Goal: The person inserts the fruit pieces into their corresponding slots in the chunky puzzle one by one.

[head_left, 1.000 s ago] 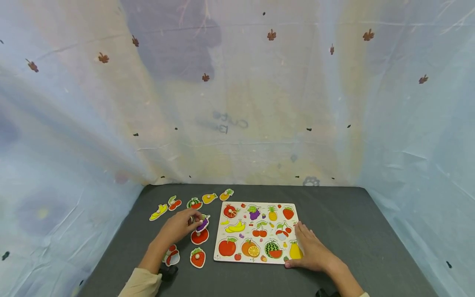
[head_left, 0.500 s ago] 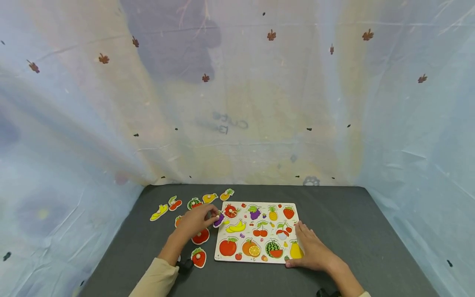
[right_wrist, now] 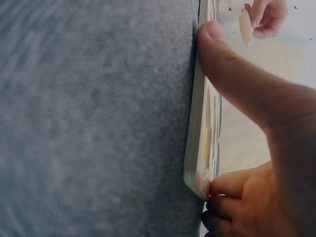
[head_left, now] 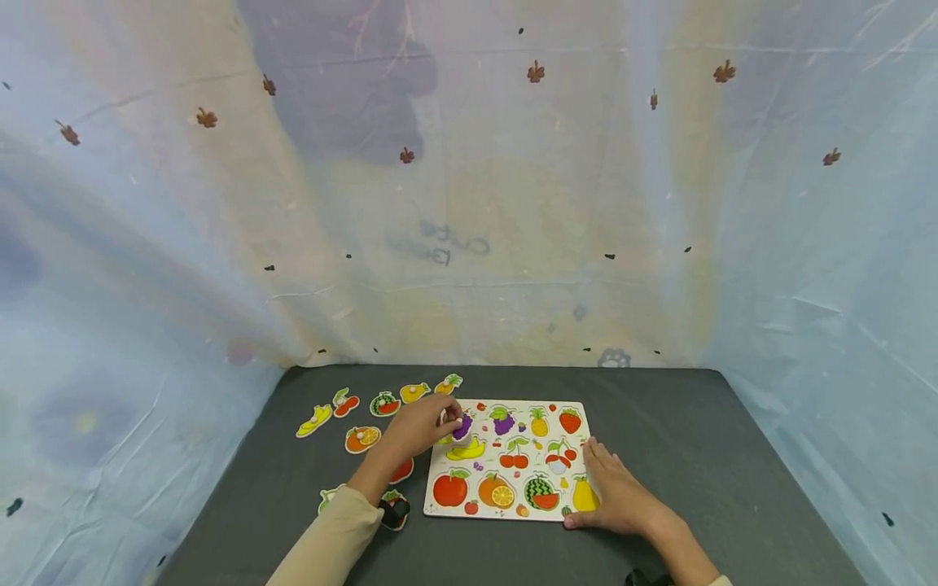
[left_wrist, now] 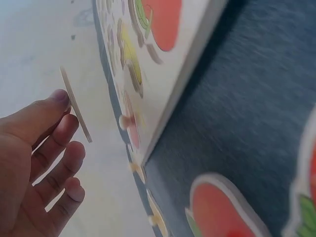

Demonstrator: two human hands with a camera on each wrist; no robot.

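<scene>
Purple, flat fruit-shaped puzzle piece (head_left: 463, 428) is pinched between thumb and fingers of the left hand (head_left: 423, 425), raised above the left part of a white rectangular board (head_left: 471, 476) with coloured fruit pictures. The right hand (head_left: 623, 500) touches the board's near right corner, fingers extended along the right edge, thumb spread wide. An orange, flat fruit-shaped piece (head_left: 361, 439) lies left of the board on the dark grey tabletop (head_left: 659, 431).

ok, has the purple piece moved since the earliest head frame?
Yes, rightward: the purple piece, pinched in the left hand, was left of the fruit board then and is now over its upper-left part.
</scene>
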